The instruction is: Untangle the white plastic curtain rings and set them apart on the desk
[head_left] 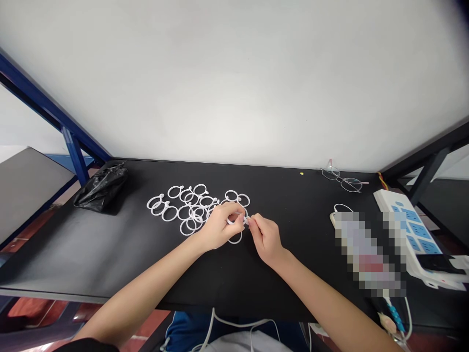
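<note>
Both of my hands are raised just above a black tabletop [220, 274], close together near its middle. My left hand [220, 226] grips a white plastic ring [230, 221], its fingers curled around the ring's near side. My right hand [266, 238] pinches the ring's other side at a small knob, partly hiding it. Several similar white rings with small knobs [169, 213] lie in an overlapping cluster just left of and beneath my left hand. One more ring [235, 239] shows below my hands, partly covered.
A crumpled black plastic bag [100, 188] lies at the table's far left. Wire-rimmed glasses [344, 178] sit at the back right, near a white power strip [399, 220] and a pixelated object [366, 252]. A blue metal frame [47, 107] rises at left.
</note>
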The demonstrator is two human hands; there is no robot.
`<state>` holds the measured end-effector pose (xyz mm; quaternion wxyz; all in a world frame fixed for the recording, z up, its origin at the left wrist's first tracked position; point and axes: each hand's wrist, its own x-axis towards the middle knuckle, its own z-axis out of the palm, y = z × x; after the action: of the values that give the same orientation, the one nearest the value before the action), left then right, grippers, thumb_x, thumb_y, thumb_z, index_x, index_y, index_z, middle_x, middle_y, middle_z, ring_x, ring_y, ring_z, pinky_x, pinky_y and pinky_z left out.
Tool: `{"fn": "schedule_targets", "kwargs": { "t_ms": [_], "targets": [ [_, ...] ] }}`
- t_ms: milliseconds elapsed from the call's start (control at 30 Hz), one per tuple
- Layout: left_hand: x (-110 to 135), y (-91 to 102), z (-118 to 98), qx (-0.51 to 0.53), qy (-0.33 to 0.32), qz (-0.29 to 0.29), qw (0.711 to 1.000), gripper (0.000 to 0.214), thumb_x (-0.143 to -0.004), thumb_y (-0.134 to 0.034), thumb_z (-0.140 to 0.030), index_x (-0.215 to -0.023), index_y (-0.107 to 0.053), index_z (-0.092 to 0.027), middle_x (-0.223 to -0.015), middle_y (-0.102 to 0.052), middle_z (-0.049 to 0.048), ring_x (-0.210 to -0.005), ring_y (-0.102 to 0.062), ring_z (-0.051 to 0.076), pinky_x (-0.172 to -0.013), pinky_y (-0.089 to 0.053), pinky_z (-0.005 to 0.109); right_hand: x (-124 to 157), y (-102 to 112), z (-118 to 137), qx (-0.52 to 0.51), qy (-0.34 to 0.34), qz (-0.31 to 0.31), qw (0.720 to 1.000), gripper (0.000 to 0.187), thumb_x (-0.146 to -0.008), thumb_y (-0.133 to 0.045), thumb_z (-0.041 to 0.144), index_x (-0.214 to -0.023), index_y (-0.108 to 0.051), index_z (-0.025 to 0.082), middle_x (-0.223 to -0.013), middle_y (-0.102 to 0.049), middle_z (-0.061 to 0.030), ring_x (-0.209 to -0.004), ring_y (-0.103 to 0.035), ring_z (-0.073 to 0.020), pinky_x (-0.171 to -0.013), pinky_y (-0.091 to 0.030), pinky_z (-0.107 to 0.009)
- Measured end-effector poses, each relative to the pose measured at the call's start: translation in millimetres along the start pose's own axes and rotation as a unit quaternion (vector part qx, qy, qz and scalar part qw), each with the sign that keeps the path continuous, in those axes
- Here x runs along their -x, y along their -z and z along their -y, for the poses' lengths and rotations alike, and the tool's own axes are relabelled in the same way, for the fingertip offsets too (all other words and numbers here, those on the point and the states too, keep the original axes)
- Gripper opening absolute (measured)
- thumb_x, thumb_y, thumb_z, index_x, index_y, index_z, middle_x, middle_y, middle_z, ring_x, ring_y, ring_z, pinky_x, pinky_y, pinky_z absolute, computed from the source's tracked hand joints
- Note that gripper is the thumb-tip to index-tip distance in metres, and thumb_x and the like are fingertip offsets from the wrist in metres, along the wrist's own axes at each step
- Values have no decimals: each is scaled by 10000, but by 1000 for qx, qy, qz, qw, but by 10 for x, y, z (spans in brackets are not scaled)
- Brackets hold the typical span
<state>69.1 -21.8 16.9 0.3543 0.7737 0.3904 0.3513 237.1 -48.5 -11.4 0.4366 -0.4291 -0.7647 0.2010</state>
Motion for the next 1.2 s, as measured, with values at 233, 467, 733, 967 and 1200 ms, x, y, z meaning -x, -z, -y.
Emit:
{"fn": "schedule_targets", "kwargs": {
  "t_ms": [233,467,733,967,1200],
  "targets": [
    [-2,3,8,-14,1,0,1000,219,-891,-445,-315,-756,-547,-177,-689,-564,0,-623,-492,128,-623,-417,256,4,1,4,-3,6,-3,1000,350,-1009,-346,275,-665,-309,227,-548,-372,37,-467,-352,-109,-489,-279,-268],
    [-35,30,-8,-49,0,12,999,239,-911,-427,-300,-771,-583,-184,-717,-621,13,-680,-546,158,-746,-455,310,-11,3,-24,-12,-20,20,1000,335,-1013,-328,275,-682,-316,227,-553,-358,45,-459,-343,-105,-475,-275,-262],
    [-86,122,75,-135,-45,-7,990,207,-931,-524,-378,-919,-576,-179,-712,-581,-10,-718,-556,158,-856,-422,353,-35,6,-58,-59,-71,-60,994,110,-983,-438,271,-1057,-497,215,-753,-597,-4,-612,-580,-136,-587,-471,-256],
    [-75,226,236,-309,-76,-30,948,293,-920,-542,-459,-922,-563,-167,-1016,-615,89,-950,-559,233,-887,-407,409,-68,28,-52,-81,-82,-64,991,196,-962,-472,252,-1154,-461,216,-759,-631,-8,-602,-618,-137,-508,-492,-234],
    [6,218,307,-328,-45,-1,943,314,-922,-541,-467,-1043,-594,-182,-1241,-553,125,-1135,-524,286,-1013,-376,504,-71,20,-35,-84,-59,-80,992,178,-945,-494,226,-1122,-500,211,-800,-660,-16,-701,-661,-147,-665,-574,-284]
  ]
}}
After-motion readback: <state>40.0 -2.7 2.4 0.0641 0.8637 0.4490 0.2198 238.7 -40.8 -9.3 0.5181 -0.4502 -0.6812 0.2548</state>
